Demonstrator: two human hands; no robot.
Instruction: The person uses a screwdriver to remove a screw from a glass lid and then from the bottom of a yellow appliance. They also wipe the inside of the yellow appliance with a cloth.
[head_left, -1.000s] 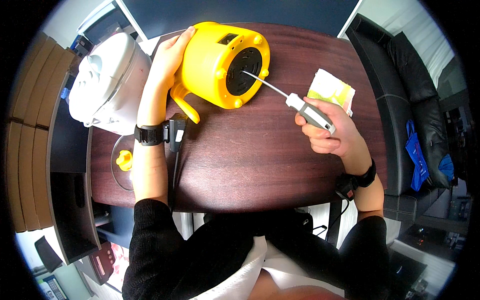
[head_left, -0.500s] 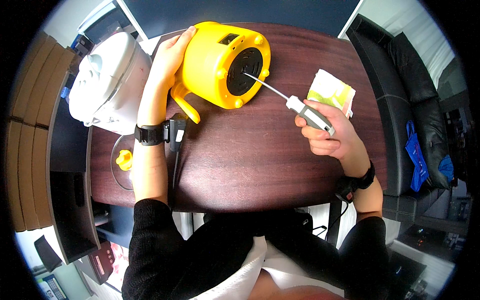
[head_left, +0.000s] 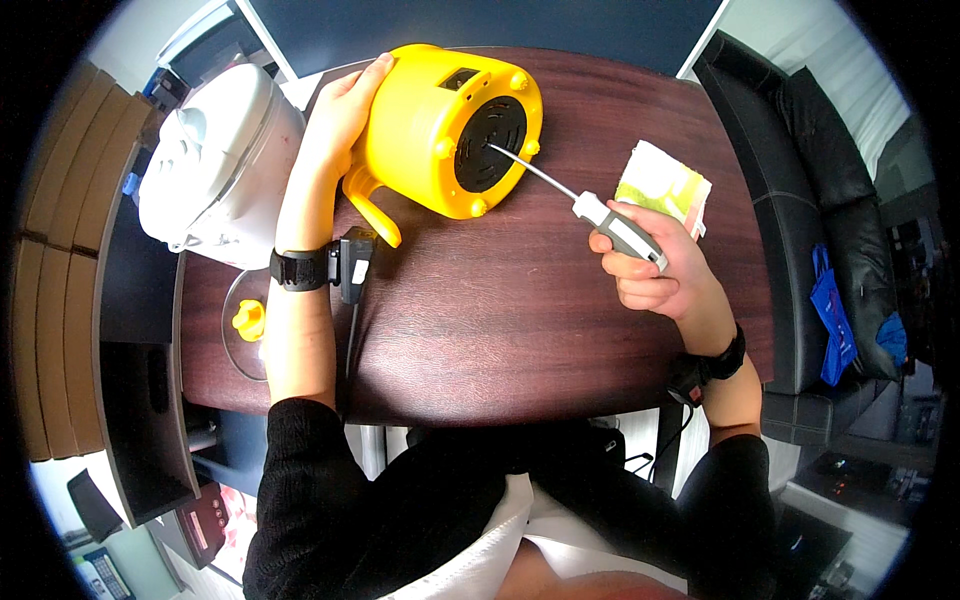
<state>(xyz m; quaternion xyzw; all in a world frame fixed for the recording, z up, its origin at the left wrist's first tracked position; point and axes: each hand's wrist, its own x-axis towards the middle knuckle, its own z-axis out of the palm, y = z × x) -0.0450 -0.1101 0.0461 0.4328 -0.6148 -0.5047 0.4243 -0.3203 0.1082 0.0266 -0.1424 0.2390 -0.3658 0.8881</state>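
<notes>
Yellow pot, tilted by the table's far edge, clasped in left hand; screwdriver wrapped in right hand, tip still at centre of black base. Scarcely any change, apparently same spot being worked.

This looks like an office-type room: a wood-grain table before a navy panel, 1 black sofa, brown boxes stacked at left.

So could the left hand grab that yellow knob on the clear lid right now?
Probably not without letting go: the left hand is holding the yellow appliance, and the yellow knob sits back beside the left forearm.
</notes>
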